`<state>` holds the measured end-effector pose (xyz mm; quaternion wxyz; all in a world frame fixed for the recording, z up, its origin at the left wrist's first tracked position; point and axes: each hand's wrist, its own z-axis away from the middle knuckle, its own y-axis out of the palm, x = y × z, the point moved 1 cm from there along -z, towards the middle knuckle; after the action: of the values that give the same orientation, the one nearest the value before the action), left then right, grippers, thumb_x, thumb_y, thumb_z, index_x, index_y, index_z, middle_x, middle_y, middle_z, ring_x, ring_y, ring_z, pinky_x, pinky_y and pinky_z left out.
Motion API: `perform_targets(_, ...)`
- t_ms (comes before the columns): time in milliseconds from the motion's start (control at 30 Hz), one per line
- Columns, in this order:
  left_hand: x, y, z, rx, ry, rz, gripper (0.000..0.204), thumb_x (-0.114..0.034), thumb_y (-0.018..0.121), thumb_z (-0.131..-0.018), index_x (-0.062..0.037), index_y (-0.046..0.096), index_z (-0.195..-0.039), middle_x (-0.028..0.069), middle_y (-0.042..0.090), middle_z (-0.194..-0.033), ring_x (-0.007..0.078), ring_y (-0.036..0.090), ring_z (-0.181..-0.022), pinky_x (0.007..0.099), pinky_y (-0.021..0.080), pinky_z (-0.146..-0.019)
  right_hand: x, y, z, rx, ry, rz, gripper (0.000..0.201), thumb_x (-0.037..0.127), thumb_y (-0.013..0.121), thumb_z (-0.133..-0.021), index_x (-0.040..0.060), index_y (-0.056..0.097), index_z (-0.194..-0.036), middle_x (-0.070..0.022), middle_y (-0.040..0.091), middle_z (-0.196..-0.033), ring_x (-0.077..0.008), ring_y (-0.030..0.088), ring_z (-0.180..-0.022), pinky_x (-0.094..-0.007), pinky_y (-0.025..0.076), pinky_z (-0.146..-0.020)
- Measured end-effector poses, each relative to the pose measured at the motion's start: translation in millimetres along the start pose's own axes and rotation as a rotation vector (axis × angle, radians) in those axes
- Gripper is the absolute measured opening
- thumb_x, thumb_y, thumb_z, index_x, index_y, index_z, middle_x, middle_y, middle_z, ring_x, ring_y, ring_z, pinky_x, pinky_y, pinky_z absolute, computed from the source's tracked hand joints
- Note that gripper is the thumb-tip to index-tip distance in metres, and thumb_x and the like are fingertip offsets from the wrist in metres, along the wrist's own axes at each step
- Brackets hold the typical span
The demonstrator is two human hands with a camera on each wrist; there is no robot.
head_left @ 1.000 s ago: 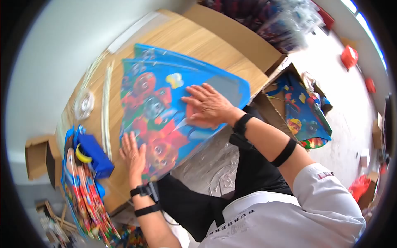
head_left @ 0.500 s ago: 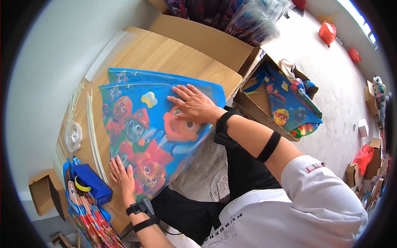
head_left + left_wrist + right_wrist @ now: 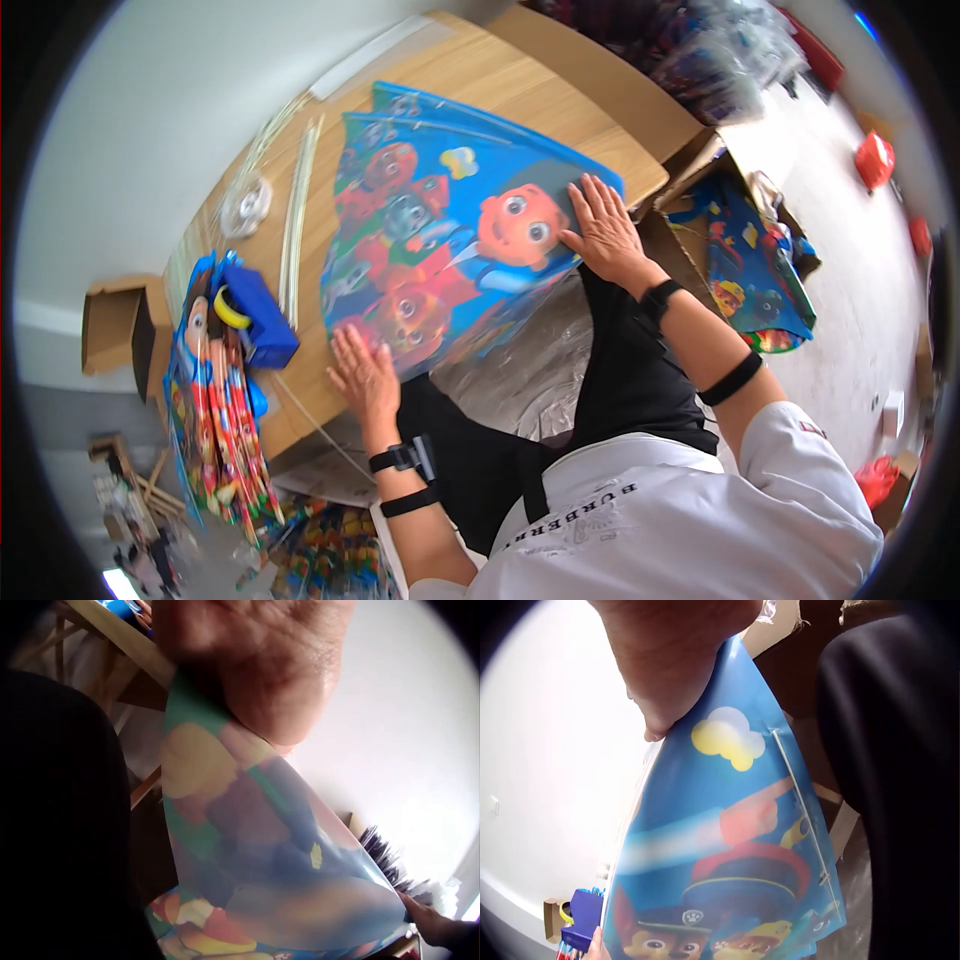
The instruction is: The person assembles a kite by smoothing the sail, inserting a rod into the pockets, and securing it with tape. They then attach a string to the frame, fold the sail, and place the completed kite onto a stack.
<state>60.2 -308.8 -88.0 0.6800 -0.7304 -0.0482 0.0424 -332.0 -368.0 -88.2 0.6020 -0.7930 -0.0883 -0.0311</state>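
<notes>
Blue cartoon-printed plastic sheets [image 3: 355, 290] [image 3: 247, 817] [image 3: 675, 817] lie overlapped on the wooden table, a thin pale rod [image 3: 803, 801] along one edge. The left hand [image 3: 367, 385] [image 3: 262, 667] rests on the near-left corner with fingers spread. Flat on the narrower right end is the right hand [image 3: 607, 235], beside a large printed face. In the right wrist view the right hand [image 3: 671, 667] is at the top of the sheets, its fingertips mostly out of sight.
Pale strips [image 3: 298, 220], a clear tape roll [image 3: 245, 207] and a blue tape dispenser [image 3: 262, 318] are on the table [image 3: 570, 95]. Packed printed items [image 3: 215, 400] hang by its left edge. An open carton [image 3: 680, 235] with printed sheets stands at the right.
The right hand has slid outward from the sheets' middle to their right end, uncovering the large printed face. The left hand stays near the same corner. The head view has shifted.
</notes>
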Motion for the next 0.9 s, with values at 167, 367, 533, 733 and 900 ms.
perform_targets(167, -90, -17, 8, -0.059, 0.245, 0.129, 0.067, -0.034, 0.056, -0.086, -0.0075, 0.029, -0.141, 0.0159, 0.026, -0.148, 0.0335, 0.024, -0.136, 0.0565, 0.012, -0.108, 94, 1, 20, 0.109, -0.396, -0.140, 0.068, 0.045, 0.050, -0.087, 0.0068, 0.030, -0.141, -0.0094, 0.031, -0.146, -0.0281, 0.024, -0.137, -0.0417, 0.015, -0.113)
perform_targets(367, -102, -10, -11, -0.012, 0.404, 0.258, 0.062, -0.037, 0.045, -0.093, -0.0100, 0.024, -0.144, 0.0116, 0.022, -0.150, 0.0259, 0.021, -0.139, 0.0493, 0.013, -0.111, 110, -4, 6, 0.224, -0.627, -0.300, 0.067, 0.048, 0.048, -0.088, 0.0092, 0.032, -0.141, -0.0115, 0.028, -0.147, -0.0278, 0.025, -0.136, -0.0432, 0.015, -0.113)
perform_targets(533, -61, -12, -18, 0.007, 0.256, 0.199, 0.066, -0.044, 0.044, -0.092, -0.0119, 0.022, -0.145, 0.0116, 0.020, -0.151, 0.0294, 0.018, -0.139, 0.0500, 0.011, -0.112, 58, -8, -21, 0.130, -0.374, -0.122, 0.067, 0.039, 0.058, -0.082, 0.0156, 0.034, -0.140, -0.0120, 0.030, -0.146, -0.0287, 0.026, -0.135, -0.0440, 0.017, -0.112)
perform_targets(733, -7, -5, -30, -0.030, 0.115, 0.113, 0.067, -0.043, 0.045, -0.091, -0.0113, 0.022, -0.145, 0.0136, 0.019, -0.151, 0.0295, 0.018, -0.139, 0.0508, 0.012, -0.111, -15, 8, -44, 0.083, -0.145, 0.053, 0.063, 0.038, 0.053, -0.087, 0.0127, 0.032, -0.141, -0.0136, 0.027, -0.147, -0.0289, 0.023, -0.137, -0.0425, 0.015, -0.113)
perform_targets(900, 19, 5, -45, -0.160, 0.021, 0.181, 0.068, -0.039, 0.054, -0.089, -0.0063, 0.026, -0.142, 0.0163, 0.028, -0.145, 0.0329, 0.031, -0.131, 0.0497, 0.025, -0.105, -45, 17, -62, -0.025, -0.027, 0.033, 0.060, 0.043, 0.046, -0.092, 0.0093, 0.034, -0.139, -0.0124, 0.033, -0.145, -0.0291, 0.026, -0.136, -0.0407, 0.017, -0.112)
